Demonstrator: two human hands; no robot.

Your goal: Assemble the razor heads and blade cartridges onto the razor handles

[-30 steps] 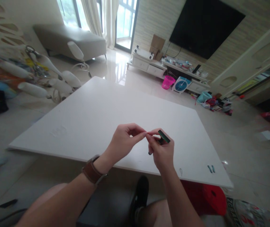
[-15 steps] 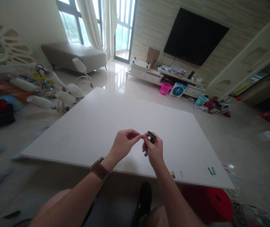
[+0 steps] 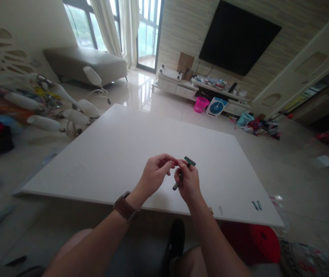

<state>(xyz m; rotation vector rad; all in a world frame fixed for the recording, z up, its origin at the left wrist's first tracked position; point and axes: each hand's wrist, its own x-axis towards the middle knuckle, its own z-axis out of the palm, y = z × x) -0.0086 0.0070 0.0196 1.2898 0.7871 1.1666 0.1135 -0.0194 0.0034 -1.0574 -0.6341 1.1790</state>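
Observation:
A safety razor with a dark handle and a green-edged head (image 3: 190,161) is gripped in my right hand (image 3: 190,179). Its head sticks up above the index finger and the handle's end points down toward me. My left hand (image 3: 156,169) is beside it, fingers bent and thumb apart from them. The left fingertips meet the right hand's fingertips, and nothing shows between them. Both hands are above the white tabletop (image 3: 124,146). Two slim teal pieces (image 3: 256,205) lie near the right front corner. Closer to my right forearm is a small clear piece (image 3: 220,210).
A red stool (image 3: 256,242) stands beneath the table's right front edge. Lamp arms with white shades (image 3: 46,123) are at the left. Beyond the table are a bench (image 3: 86,63), a pink basket (image 3: 201,104) and a blue-and-white fan (image 3: 216,106).
The razor has turned in my right hand, so its head and handle show more. My left thumb has come away from the fingertips. The view has shifted slightly.

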